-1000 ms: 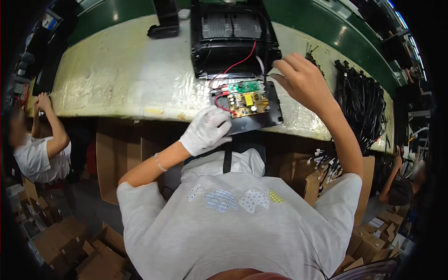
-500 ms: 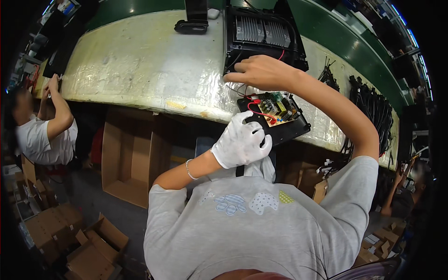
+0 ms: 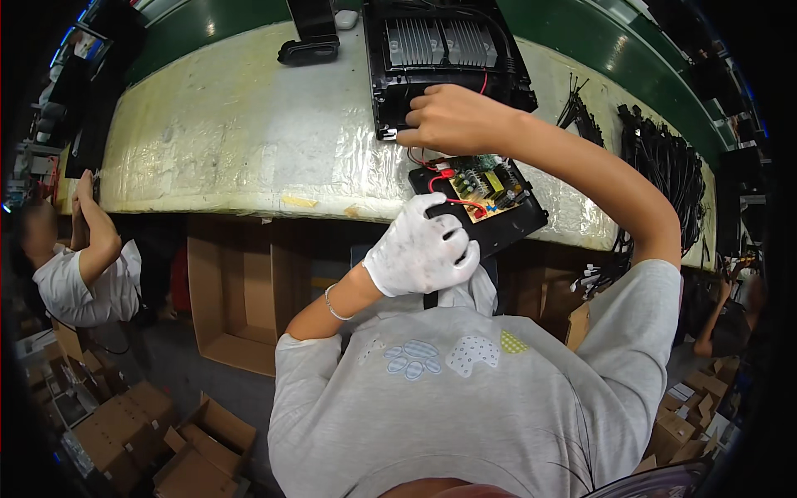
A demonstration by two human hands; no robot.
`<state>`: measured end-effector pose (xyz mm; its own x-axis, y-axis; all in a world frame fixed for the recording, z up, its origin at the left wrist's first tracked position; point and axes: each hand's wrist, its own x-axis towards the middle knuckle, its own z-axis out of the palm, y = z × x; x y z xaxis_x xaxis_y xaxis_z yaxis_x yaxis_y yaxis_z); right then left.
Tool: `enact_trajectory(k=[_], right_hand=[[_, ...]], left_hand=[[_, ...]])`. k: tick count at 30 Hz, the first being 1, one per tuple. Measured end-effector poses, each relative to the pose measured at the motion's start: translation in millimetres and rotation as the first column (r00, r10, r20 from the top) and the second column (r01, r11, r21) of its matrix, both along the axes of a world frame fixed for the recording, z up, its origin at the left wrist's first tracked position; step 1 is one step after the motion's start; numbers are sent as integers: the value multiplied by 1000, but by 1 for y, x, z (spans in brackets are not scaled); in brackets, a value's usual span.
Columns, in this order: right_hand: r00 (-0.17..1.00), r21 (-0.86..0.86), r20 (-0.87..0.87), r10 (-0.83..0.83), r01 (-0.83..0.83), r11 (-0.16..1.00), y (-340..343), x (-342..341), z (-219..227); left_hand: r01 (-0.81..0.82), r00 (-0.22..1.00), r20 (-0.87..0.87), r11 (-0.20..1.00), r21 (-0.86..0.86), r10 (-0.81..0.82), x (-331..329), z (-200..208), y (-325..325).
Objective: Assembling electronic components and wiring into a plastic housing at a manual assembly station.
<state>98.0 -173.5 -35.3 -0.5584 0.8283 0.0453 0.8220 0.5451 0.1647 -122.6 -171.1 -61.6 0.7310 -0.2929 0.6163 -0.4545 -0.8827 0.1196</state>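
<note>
My left hand [image 3: 423,251], in a white glove, is closed at the near left edge of a black plastic plate [image 3: 506,234], fingers curled against it. On that plate sits a circuit board [image 3: 490,195] with a yellow component and red wires [image 3: 457,201]. My bare right hand [image 3: 452,120] crosses over the near side of a black housing [image 3: 452,76] with ribbed silver heat sinks [image 3: 419,43]. Its fingers are bent inward, the lowest tip beside a small white piece [image 3: 388,134] at the housing's corner. What these fingers grip is hidden.
Bundled black cables [image 3: 660,178] lie on the wrapped worktable [image 3: 241,141] at right. A black stand [image 3: 309,50] is at the back. Open cardboard boxes [image 3: 237,290] stand below. Another person [image 3: 87,278] works at far left; one more is at far right.
My right fingers, partly stretched out before, are now more curled and nearer the housing's corner. The view has shifted slightly; my left hand keeps its place at the plate.
</note>
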Motion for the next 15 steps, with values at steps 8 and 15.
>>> enact_trajectory(k=[8, 15], right_hand=[[892, -432, -393, -224, 36, 901, -15, 16, 59], [754, -435, -552, -355, 102, 895, -23, 15, 55]], left_hand=[[-295, 948, -105, 701, -649, 301, 15, -25, 32], [-218, 968, -244, 695, -685, 63, 38, -35, 61]])
